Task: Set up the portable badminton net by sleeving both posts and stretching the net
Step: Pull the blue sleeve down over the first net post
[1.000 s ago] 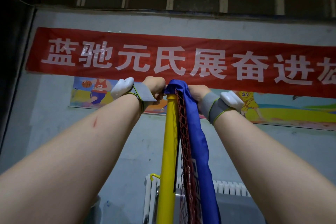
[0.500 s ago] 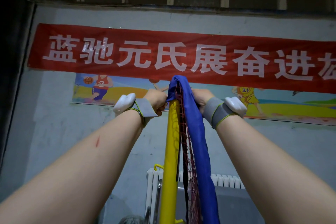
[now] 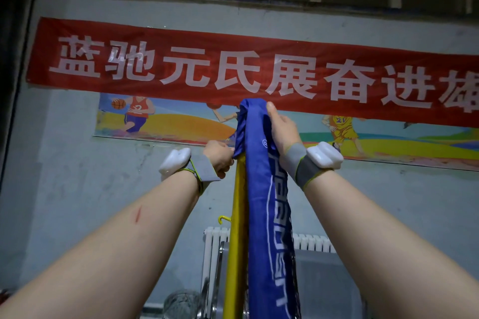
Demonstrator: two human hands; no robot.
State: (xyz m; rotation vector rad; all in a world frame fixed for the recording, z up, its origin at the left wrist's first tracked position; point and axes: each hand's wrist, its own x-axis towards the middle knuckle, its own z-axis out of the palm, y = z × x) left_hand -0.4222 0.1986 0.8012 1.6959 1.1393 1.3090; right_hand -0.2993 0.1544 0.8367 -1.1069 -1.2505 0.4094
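Observation:
A yellow post (image 3: pixel 237 235) stands upright in front of me, its top hidden by cloth. The net's blue sleeve band (image 3: pixel 261 189) with white lettering hangs down its right side and bunches above the post top. Dark red netting (image 3: pixel 294 248) shows along the band's right edge. My left hand (image 3: pixel 220 155) pinches the lower edge of the bunched blue cloth at the post top. My right hand (image 3: pixel 281 127) is higher and grips the blue band from the right, thumb pointing up.
A grey wall is close behind the post, with a red banner (image 3: pixel 259 70) and a sports poster (image 3: pixel 160 122) on it. A white radiator (image 3: pixel 215 246) and a grey cabinet (image 3: pixel 331 285) stand below. A small yellow hook (image 3: pixel 223 219) juts from the post's left side.
My right hand has risen, lifting the blue band well above the post top. My left hand has dropped a little and stays at the post top. The view has tilted slightly.

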